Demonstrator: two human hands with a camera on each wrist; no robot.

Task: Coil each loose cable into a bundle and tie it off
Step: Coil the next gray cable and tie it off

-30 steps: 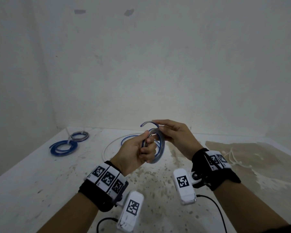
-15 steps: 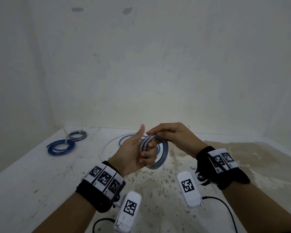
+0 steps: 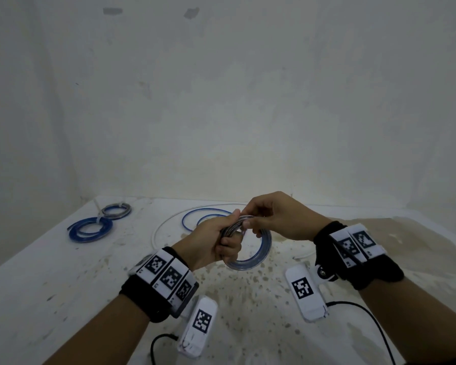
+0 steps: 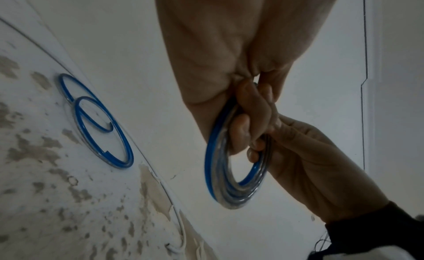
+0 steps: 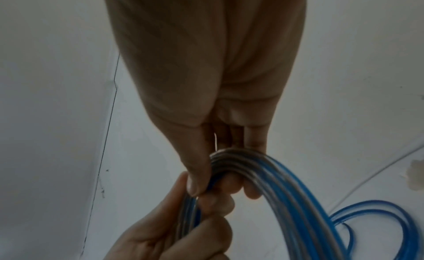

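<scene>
Blue-and-clear cable coil is held up over the worktop, w/ both hands on its upper part. Left hand has fingers curled round the bunched turns, thumb up top. Right hand pinches the same turns from above, thumb and fingertips closing on the strands right next to the left fingers; the two hands touch. Rest of the coil hangs free below as a round loop. On the worktop behind the hands lies a loose blue cable in open loops, beside a thin white cable curving round it. Far left sit two finished bundles: blue bundle and, just behind it, smaller grey bundle, each w/ a white tie.
</scene>
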